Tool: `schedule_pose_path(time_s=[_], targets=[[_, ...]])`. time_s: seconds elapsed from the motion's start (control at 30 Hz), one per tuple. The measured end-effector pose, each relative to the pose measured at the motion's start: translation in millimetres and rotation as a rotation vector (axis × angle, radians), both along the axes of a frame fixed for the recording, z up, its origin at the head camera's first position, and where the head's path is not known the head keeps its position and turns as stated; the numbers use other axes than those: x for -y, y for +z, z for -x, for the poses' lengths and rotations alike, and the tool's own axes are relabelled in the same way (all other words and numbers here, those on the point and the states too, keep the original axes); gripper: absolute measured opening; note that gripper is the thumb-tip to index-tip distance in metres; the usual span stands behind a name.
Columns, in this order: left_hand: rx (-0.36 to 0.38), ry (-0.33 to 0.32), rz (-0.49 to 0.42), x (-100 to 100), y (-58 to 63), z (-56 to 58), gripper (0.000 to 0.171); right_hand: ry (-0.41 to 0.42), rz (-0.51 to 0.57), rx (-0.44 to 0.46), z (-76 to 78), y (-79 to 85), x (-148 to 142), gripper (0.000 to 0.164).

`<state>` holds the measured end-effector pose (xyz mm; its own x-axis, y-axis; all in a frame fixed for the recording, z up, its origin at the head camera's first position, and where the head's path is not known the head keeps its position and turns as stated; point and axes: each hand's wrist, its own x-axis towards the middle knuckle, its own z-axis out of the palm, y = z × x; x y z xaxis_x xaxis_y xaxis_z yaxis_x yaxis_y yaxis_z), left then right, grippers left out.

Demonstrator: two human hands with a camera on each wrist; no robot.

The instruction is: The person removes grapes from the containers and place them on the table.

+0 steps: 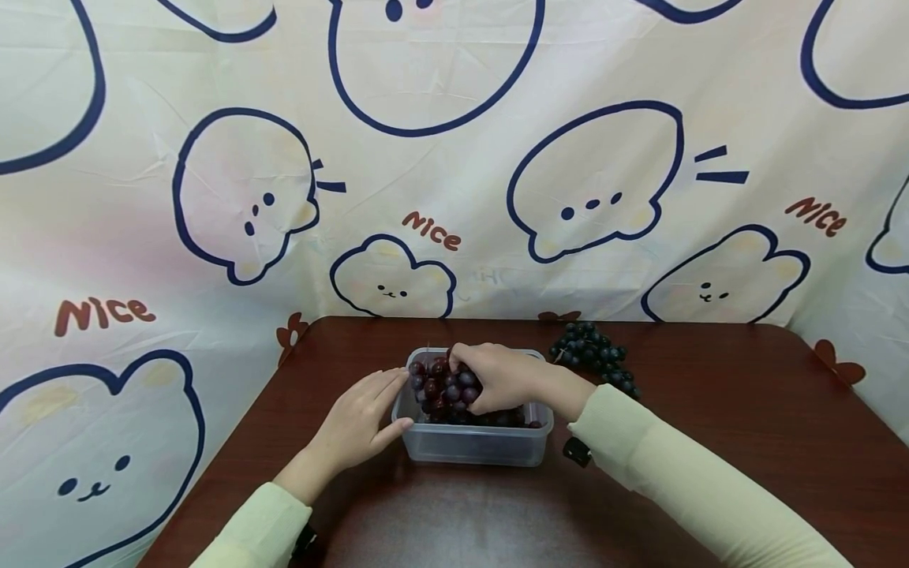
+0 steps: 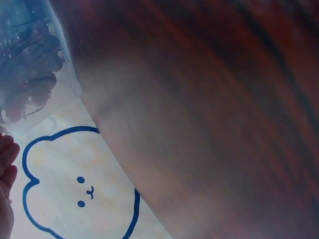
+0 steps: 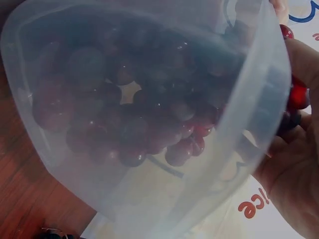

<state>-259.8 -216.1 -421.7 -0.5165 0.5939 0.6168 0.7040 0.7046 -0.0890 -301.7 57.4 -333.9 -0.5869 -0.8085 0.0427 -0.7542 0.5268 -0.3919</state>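
A clear plastic container (image 1: 479, 446) stands on the table with dark red grapes (image 1: 439, 390) inside. My right hand (image 1: 501, 377) reaches over its right side and grips the bunch of grapes from above, fingers bent round it. In the right wrist view, red grapes (image 3: 132, 142) show through the cloudy wall, and part of the right hand (image 3: 294, 174) is at the rim. My left hand (image 1: 360, 422) rests at the container's left side, fingers fairly straight along the rim. Only the left fingertips (image 2: 7, 149) and part of that palm enter the left wrist view.
A bunch of dark, nearly black grapes (image 1: 592, 353) lies on the brown wooden table (image 1: 717, 394), behind the right forearm. A cream cloth backdrop (image 1: 490, 181) printed with cartoon animals hangs behind and beside the table.
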Motion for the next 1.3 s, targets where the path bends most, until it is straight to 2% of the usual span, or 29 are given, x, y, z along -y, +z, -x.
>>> schedule_pose_path(time_s=[0.47,0.67,1.03,1.3], targets=[[0.002,0.003,-0.001,0,0.8,-0.9,0.078,0.001,0.063,-0.105,-7.7,-1.6,-6,0.045],[0.002,0.001,-0.002,-1,1.7,-1.5,0.078,-0.008,0.065,-0.195,-11.8,-4.4,-9,0.046],[0.001,-0.003,-0.004,-1,1.6,-1.4,0.078,0.021,0.08,-0.439,-18.7,-5.8,-11,0.046],[0.004,-0.001,-0.005,-1,1.5,-1.4,0.078,0.084,0.135,-0.68,-18.4,-10.9,-14,0.046]])
